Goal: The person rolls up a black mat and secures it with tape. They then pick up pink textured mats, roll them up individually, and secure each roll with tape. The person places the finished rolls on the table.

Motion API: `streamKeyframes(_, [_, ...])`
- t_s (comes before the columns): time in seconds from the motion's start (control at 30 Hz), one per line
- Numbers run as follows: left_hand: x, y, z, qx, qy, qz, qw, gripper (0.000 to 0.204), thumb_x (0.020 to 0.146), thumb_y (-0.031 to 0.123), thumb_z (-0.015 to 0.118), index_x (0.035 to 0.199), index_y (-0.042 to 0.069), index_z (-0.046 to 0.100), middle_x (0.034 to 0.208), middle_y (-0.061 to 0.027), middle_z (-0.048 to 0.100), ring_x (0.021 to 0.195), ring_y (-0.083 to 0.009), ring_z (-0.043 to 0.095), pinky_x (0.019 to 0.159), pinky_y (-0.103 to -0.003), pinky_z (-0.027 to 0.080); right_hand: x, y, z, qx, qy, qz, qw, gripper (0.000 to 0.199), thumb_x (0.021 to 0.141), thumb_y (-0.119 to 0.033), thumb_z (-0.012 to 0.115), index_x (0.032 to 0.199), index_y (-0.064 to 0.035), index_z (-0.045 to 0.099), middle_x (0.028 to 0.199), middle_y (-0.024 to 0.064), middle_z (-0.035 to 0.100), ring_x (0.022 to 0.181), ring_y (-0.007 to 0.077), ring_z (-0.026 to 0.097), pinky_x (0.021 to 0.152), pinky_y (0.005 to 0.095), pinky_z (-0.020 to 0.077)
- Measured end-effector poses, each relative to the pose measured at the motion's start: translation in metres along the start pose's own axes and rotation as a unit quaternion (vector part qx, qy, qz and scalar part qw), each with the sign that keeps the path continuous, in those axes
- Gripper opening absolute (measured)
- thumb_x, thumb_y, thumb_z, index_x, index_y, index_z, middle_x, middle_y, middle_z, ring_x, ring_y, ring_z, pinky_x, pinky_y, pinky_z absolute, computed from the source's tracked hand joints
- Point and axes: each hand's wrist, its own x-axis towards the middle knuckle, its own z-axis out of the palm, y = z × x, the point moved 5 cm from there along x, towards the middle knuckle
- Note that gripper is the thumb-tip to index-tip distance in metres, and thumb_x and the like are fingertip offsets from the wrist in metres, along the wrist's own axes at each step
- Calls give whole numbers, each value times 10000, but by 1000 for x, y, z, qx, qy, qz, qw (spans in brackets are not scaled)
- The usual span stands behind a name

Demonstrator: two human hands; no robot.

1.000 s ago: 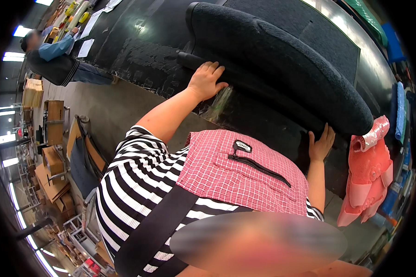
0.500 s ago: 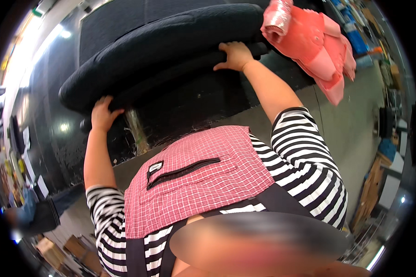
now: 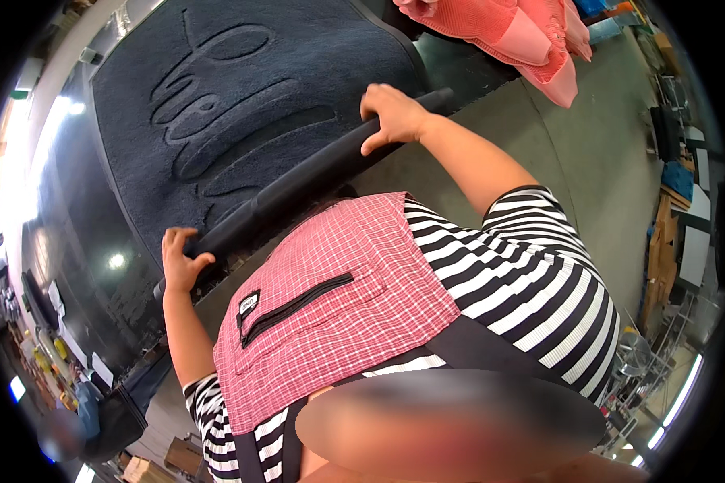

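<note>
I had both hands on the dark roll point(image 3: 290, 189) near the frame's centre: the left hand point(image 3: 184, 259) clasped its lower-left end, the right hand point(image 3: 396, 117) its upper-right stretch, fingers bent over it, thumbs on the near side. Half a second earlier a bulging fold had hung above it; now the charcoal carved-pile mat point(image 3: 298, 52) lay spread at upper centre, its looping pattern seemingly accessible. Glossy black table point(image 3: 89, 233) flanked the mat's left edge; grey floor point(image 3: 499, 145) opened at right, below the pink bundle point(image 3: 532, 48).
</note>
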Motion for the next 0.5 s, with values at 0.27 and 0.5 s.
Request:
streamKeyframes(0.27, [27,-33,3,-31,-106,-85,990,413,684,367,874,872,41,704,885,-88,599,938,-310,612,863,-413,498,-22,-25,7,-93,167,-68,979,546,779,-511,816,1010,-57,617,1023,120,613,1014,341,598,938,437,469])
streamKeyframes(0.5, [-26,23,-5,81,114,-205,969,429,859,326,795,1203,77,731,1179,-143,737,1125,-305,689,964,-416,522,41,-41,16,-128,19,-47,990,675,722,-608,810,974,-7,633,1071,171,618,1068,376,582,937,471,475])
